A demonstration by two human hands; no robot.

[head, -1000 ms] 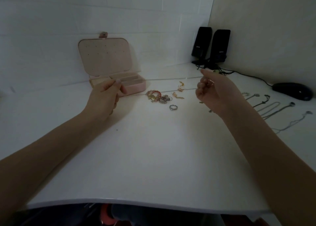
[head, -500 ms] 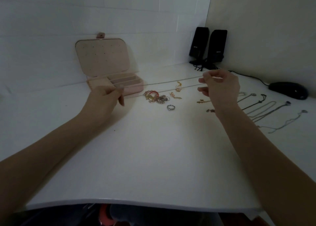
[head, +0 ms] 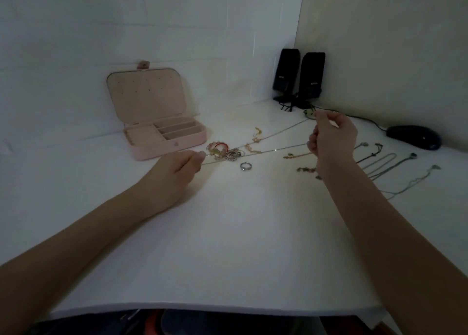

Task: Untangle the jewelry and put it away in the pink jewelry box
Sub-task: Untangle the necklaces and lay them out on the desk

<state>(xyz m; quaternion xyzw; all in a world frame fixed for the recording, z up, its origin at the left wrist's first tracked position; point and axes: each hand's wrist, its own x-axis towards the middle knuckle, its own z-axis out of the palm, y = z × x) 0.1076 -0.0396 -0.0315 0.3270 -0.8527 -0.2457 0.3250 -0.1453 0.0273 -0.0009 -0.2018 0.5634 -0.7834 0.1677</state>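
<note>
Thin chain [head: 255, 152] stretched low over white desk [head: 228, 246], held at both ends. Left hand [head: 174, 172] in front of pink box [head: 167, 142], resting on desk, thumb and forefinger in a pinch grip on left end of chain. Right hand [head: 331, 142] raised above desk, fingers curled, grasping other end; two strands run from it toward the left, one from the upper fingers, one from the lower. Small green pendant [head: 309, 113] just beside the right fingertips, at the upper strand; whether hanging free or lying on desk, cannot tell.

Box open, lid upright against white wall, small holes in lid lining. Inside: ring rolls at left, long compartments at right; contents not possible to see. Snap button on front wall.

Between the hands, under the chain: cluster [head: 222, 151] of rings and a red loop, touching each other, just right of the box. Single silver ring [head: 246, 166] apart, nearer to the person. Gold pieces [head: 256, 139] behind the cluster, lying loose. More small gold pieces [head: 295, 155] near right wrist.

Right of the right arm: several silver necklaces [head: 387, 162] laid out side by side. Black mouse [head: 412, 136] at far right, cable running to two black speakers [head: 298, 77] in the corner.
</note>
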